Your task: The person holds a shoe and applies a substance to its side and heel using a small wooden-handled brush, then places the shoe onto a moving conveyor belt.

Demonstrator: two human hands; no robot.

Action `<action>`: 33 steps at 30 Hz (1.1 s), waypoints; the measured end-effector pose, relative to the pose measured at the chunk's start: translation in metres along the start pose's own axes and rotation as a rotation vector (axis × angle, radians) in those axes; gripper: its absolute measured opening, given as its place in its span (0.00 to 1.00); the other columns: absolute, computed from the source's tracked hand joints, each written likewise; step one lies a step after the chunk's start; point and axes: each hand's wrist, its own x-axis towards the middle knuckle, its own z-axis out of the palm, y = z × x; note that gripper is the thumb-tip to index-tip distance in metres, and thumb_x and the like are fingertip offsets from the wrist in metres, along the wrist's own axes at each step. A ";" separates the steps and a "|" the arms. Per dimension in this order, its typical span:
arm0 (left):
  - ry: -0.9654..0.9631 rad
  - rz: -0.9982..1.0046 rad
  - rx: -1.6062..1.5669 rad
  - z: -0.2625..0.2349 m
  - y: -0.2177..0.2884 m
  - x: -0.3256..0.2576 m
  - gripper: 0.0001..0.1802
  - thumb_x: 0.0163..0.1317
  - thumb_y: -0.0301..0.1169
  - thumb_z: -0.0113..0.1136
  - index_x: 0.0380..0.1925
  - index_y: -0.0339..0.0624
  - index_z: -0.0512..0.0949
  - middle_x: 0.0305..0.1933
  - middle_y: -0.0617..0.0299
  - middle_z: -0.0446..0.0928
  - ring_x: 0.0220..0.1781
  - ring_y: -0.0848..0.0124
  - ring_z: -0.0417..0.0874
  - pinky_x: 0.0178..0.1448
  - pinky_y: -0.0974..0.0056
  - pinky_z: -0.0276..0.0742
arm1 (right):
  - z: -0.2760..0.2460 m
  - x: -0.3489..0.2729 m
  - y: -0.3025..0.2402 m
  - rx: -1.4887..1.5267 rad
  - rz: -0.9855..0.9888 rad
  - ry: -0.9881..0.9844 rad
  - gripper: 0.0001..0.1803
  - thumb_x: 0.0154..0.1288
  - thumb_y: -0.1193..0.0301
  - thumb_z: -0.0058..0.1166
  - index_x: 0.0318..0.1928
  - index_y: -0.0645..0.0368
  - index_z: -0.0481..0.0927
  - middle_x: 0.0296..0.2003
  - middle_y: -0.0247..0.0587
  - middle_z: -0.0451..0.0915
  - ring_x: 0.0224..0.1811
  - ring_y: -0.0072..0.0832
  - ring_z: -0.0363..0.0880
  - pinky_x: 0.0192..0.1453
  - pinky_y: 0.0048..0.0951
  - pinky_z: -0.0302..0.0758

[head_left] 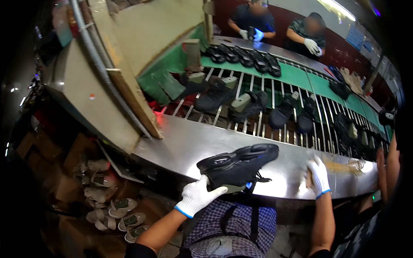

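My left hand point(198, 195), in a white knitted glove with a blue cuff, is closed on the heel end of a black shoe point(234, 170). The shoe lies tilted on its side with its thick sole turned up and away and its toe to the right. A greenish shoe last point(234, 188) shows at its opening, and its laces hang down. My right hand point(317, 175), gloved the same way, is at the metal ledge point(189, 144), right of the shoe. Its fingers are curled and blurred around a small brownish object point(309, 178) that I cannot make out.
Beyond the ledge runs a roller conveyor point(266, 101) carrying several black shoes point(282, 112) on lasts. A green belt point(297, 75) behind it bears more black shoes point(245, 56). Two people work across. Beige shoes point(122, 207) lie low at left. Another person's arm point(392, 165) is at right.
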 end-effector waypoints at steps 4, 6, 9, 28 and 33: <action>0.583 0.511 0.144 0.008 0.001 0.002 0.50 0.42 0.56 0.87 0.58 0.34 0.78 0.63 0.40 0.77 0.67 0.39 0.78 0.70 0.40 0.77 | 0.080 -0.075 -0.028 0.176 0.016 -0.538 0.16 0.81 0.67 0.52 0.62 0.60 0.76 0.26 0.32 0.75 0.19 0.18 0.71 0.20 0.24 0.72; 0.581 0.699 0.252 -0.028 0.019 0.014 0.65 0.38 0.56 0.88 0.74 0.35 0.67 0.77 0.37 0.65 0.79 0.29 0.63 0.81 0.30 0.62 | 0.117 -0.112 -0.064 0.531 0.537 -0.877 0.18 0.84 0.66 0.49 0.63 0.64 0.74 0.25 0.32 0.75 0.16 0.17 0.69 0.17 0.22 0.70; 0.132 0.745 0.291 -0.054 0.043 0.049 0.63 0.44 0.54 0.84 0.77 0.37 0.65 0.79 0.36 0.64 0.81 0.38 0.66 0.82 0.41 0.66 | 0.153 -0.116 -0.057 0.627 0.685 -0.975 0.17 0.86 0.66 0.46 0.63 0.66 0.73 0.25 0.33 0.76 0.14 0.15 0.67 0.14 0.19 0.68; 0.014 0.798 0.374 -0.062 0.055 0.074 0.48 0.49 0.50 0.83 0.65 0.40 0.70 0.49 0.50 0.79 0.52 0.49 0.85 0.56 0.48 0.82 | 0.180 -0.109 -0.088 0.495 0.695 -0.937 0.15 0.86 0.60 0.47 0.62 0.52 0.74 0.22 0.19 0.67 0.16 0.10 0.62 0.14 0.18 0.64; -0.005 0.816 0.351 -0.065 0.054 0.074 0.48 0.49 0.49 0.83 0.65 0.39 0.70 0.49 0.48 0.80 0.51 0.46 0.85 0.56 0.48 0.82 | 0.141 -0.111 -0.105 -0.142 0.387 -1.191 0.22 0.84 0.56 0.51 0.67 0.55 0.75 0.24 0.28 0.75 0.15 0.19 0.72 0.17 0.24 0.75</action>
